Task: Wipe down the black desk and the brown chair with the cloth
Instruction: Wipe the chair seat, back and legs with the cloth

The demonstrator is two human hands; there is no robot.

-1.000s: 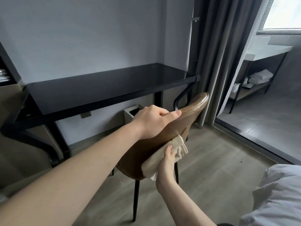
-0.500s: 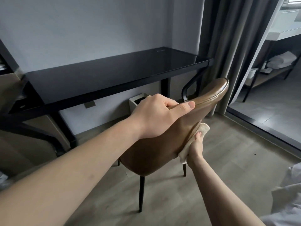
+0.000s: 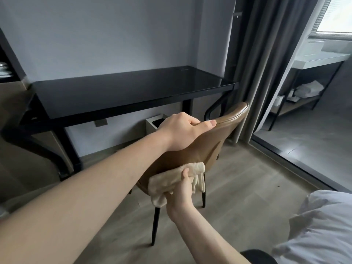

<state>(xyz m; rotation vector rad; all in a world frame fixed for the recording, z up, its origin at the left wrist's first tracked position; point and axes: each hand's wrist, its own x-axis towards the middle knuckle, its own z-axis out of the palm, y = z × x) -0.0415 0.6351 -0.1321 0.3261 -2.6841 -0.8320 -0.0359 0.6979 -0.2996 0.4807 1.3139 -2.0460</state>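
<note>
The brown chair (image 3: 215, 141) stands on thin black legs with its leather back toward me, in front of the black desk (image 3: 122, 92). My left hand (image 3: 182, 133) grips the top edge of the chair back, thumb lying along the rim. My right hand (image 3: 182, 189) holds the cream cloth (image 3: 171, 180) against the lower part of the chair back, with the thumb over the cloth. The cloth's loose end hangs down at the right. The desk top is glossy and bare.
A white bin (image 3: 155, 123) sits under the desk against the wall. Grey curtains (image 3: 255, 63) hang right of the desk, beside a glass partition with a shelf of towels (image 3: 308, 90) behind it. White bedding (image 3: 320, 225) is at the lower right. The floor is wood.
My right hand has slid the cloth down from near the chair back's right edge to its lower part. My left hand keeps its grip on the top edge.
</note>
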